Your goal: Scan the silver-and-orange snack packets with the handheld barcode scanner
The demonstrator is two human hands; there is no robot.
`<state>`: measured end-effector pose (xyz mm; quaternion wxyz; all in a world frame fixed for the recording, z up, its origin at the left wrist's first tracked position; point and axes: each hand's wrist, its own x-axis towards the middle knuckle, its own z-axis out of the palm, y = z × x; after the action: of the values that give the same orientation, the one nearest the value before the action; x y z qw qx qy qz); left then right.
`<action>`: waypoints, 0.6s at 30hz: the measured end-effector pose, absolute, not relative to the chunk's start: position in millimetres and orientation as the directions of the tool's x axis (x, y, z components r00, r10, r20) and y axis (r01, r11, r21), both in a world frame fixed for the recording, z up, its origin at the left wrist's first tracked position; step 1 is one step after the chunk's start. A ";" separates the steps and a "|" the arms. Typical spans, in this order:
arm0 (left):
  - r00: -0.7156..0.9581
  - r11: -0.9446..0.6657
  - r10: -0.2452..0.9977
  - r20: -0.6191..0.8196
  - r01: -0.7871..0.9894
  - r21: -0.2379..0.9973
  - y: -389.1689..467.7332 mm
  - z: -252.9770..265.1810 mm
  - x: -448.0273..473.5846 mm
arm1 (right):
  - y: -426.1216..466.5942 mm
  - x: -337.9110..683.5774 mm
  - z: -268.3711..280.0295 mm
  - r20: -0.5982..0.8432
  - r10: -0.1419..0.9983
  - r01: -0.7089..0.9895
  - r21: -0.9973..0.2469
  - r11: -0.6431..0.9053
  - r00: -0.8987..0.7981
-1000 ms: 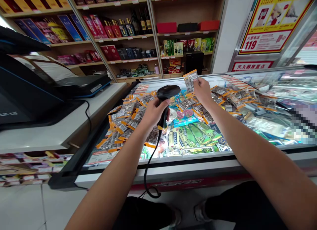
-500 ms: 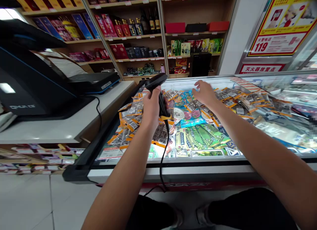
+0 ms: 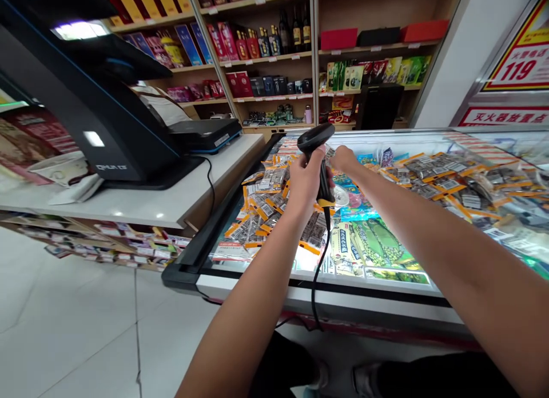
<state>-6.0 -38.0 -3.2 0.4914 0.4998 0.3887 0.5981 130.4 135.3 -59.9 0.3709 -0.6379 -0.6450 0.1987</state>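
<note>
Head view: a black scanner (image 3: 316, 136) sits tight in the left grip (image 3: 305, 178), hiding part of a packet (image 3: 330, 151) by the right grip (image 3: 344, 159); can't tell if that's held. Green packs (image 3: 380, 241) lie inside the freezer (image 3: 377, 307).

black scanner (image 3: 316, 137), tilted, above loosely heaped orange-edged packets (image 3: 266, 208)

A left hand (image 3: 305, 178) grips a black scanner (image 3: 316, 137) over a glass-topped freezer (image 3: 360, 306) strewn with orange-edged packets (image 3: 271, 179), its cord (image 3: 319, 266) trailing past the front edge. The right hand (image 3: 343, 159) reaches to just beside the scanner, fingertips partly hidden. Green packs (image 3: 381, 241) show below; at left, a register (image 3: 107, 109) tops a white counter (image 3: 158, 206). Stocked shelves (image 3: 274, 59) line the wall behind.
</note>
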 end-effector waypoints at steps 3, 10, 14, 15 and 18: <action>0.022 -0.223 0.973 0.231 -0.190 0.956 -37.2 -6.1 -3.0 | 121.2 144.6 -51.6 0.241 0.956 0.651 -0.755 0.075 0.169; 0.129 -0.245 0.957 0.261 -0.124 0.961 -45.5 -8.5 10.9 | 52.8 205.3 -30.9 0.023 0.993 -0.150 -0.988 0.040 0.114; 0.376 -0.262 0.891 0.253 -0.027 0.965 -54.7 -12.3 19.6 | 23.3 241.7 -33.6 0.098 0.984 -0.088 -0.990 0.112 0.151; 0.437 -0.274 0.866 0.244 0.006 0.962 -56.2 -14.0 21.5 | 21.1 248.1 -35.2 0.141 0.974 -0.011 -0.989 0.145 0.178; 0.542 -0.301 0.812 0.216 0.072 0.951 -58.4 -19.3 26.4 | 24.8 259.3 -38.3 0.321 0.927 0.415 -0.883 0.219 0.193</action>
<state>26.4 -58.4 -19.3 0.5048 0.7184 0.3078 0.3665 259.3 24.8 -38.3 0.5170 -0.5736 -0.5852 0.2475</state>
